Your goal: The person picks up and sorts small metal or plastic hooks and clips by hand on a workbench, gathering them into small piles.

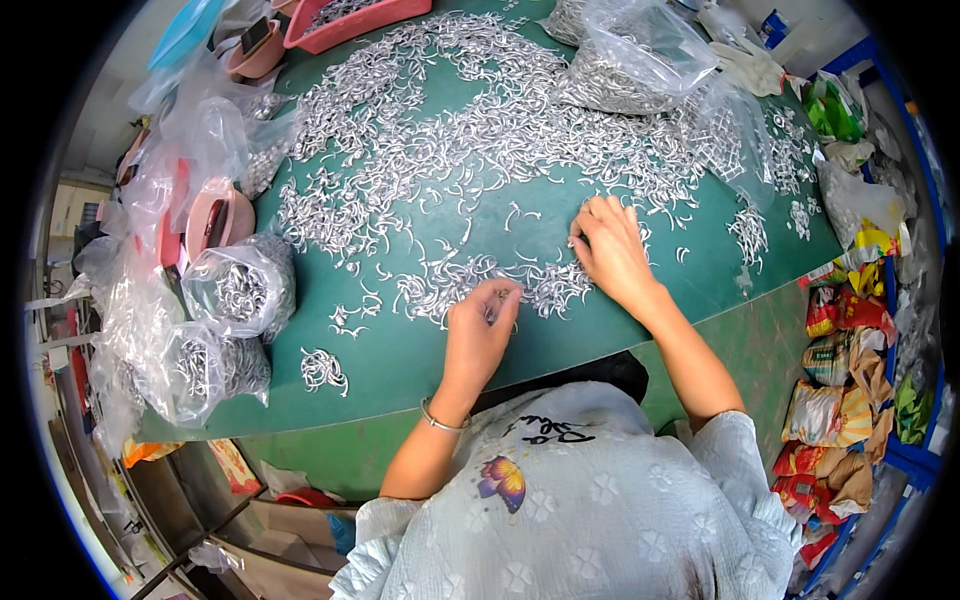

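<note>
Small curved silvery metal pieces point(450, 150) lie heaped over the green table point(600, 345). A lesser pile of the same pieces point(440, 285) sits close in front of me. My left hand point(482, 325) is at this pile's near edge, its fingers curled in to the thumb; a bit of grey shows between them, too small to name. To the right, my right hand point(612, 248) rests low over the tabletop beside the pile's right end. Its fingers are bent down and closed, with the tips hidden, so what they hold cannot be made out.
Clear bags of metal pieces point(240, 285) crowd the left edge, near a pink cup-like container point(220, 212). A small separate cluster of pieces point(324, 371) lies at the near left. A large clear bag point(640, 60) and a pink tray point(350, 25) stand at the back.
</note>
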